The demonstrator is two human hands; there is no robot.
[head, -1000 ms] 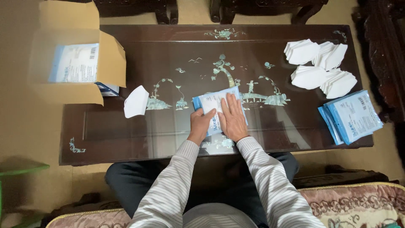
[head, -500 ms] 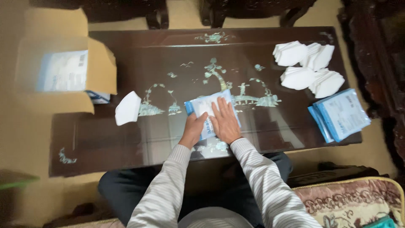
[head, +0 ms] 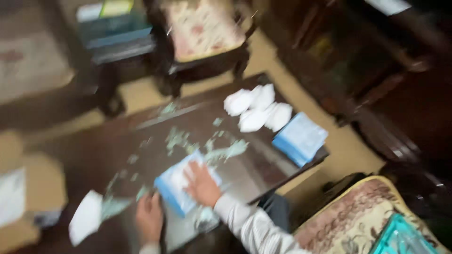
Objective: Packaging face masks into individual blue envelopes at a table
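My right hand (head: 202, 184) lies flat on the blue-and-white packet (head: 184, 186), fingers (head: 190, 171) spread and open, pressing down on it rather than closing round it. The packet sits straight under that palm on the dark worktop (head: 141, 141), its near blue edge showing just left of and below my wrist, its far corner poking out past my fingertips. The view is blurred and tilted, so I can only say the packet's long axis seems to run on a slant, from its near-left corner beside my left hand up toward the far right. It lies flat, broad face up. My left hand (head: 149, 217) rests on the worktop just beside the packet's near-left corner; whether it touches the packet I cannot tell, and the blur hides whether those fingers are curled or straight, though they hold nothing that I can see. Left of my left hand, a little apart, lies a loose white sheet (head: 85, 217), and further left at the worktop's end stands an open cardboard box (head: 33, 193). Well beyond my right fingertips, toward the far right end, is a cluster of white folded pieces (head: 256, 109), and just to the near side of them a stack of blue packets (head: 300, 138) at the worktop's edge. Off my right elbow a patterned cushion (head: 358, 216) shows.
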